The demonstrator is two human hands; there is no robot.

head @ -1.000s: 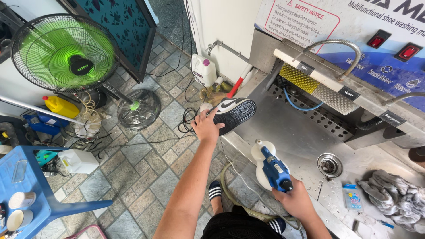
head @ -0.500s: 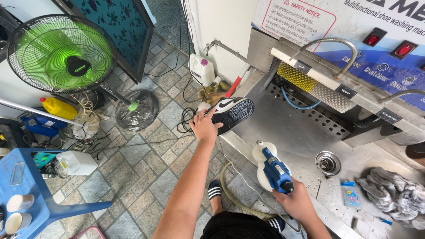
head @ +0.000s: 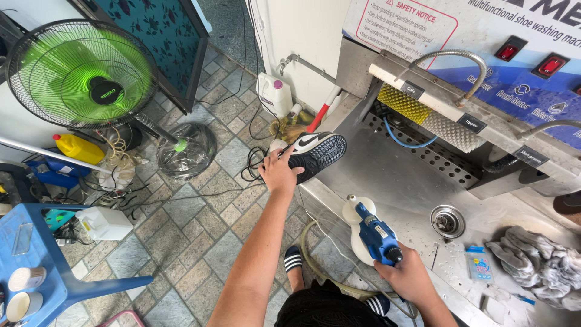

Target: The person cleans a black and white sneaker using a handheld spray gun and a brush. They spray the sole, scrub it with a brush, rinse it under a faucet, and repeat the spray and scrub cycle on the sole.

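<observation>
My left hand (head: 279, 172) grips a white and black sneaker (head: 315, 154) by its heel end, sole up, held over the left corner of a stainless steel wash basin (head: 393, 181). My right hand (head: 408, 278) holds a blue handheld power brush (head: 375, 233) with a round white pad at its front, resting near the basin's front edge. The two hands are apart, the shoe to the upper left of the tool.
Yellow and white brush rollers (head: 433, 118) sit at the basin's back, a drain (head: 448, 221) on the right, grey rags (head: 535, 266) and a small packet (head: 479, 264) beyond it. A green fan (head: 82, 72), jugs (head: 273, 94), cables and a blue stool (head: 36, 260) crowd the tiled floor on the left.
The view has shifted slightly. The shoe and the power brush stay in nearly the same places, with both hands keeping their grip.
</observation>
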